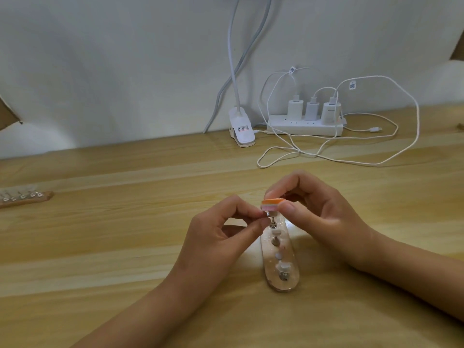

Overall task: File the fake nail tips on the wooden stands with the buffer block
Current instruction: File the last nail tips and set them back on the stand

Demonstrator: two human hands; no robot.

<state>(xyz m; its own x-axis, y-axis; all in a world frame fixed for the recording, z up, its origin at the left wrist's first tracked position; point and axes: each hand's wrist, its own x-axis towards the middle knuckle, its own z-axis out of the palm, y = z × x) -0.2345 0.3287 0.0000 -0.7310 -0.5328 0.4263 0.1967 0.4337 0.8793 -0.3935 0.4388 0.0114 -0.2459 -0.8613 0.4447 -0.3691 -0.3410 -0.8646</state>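
The wooden surface fills the lower frame, with a white power strip and a clip lamp at upper middle. At centre, the right hand and the left hand meet over the far end of a nail stand. A second stand lies at the left edge. The right fingers pinch the orange-and-pink buffer block, which rests on a nail tip pinched by the left fingers.

Both hands hold buffer block above wooden stand.
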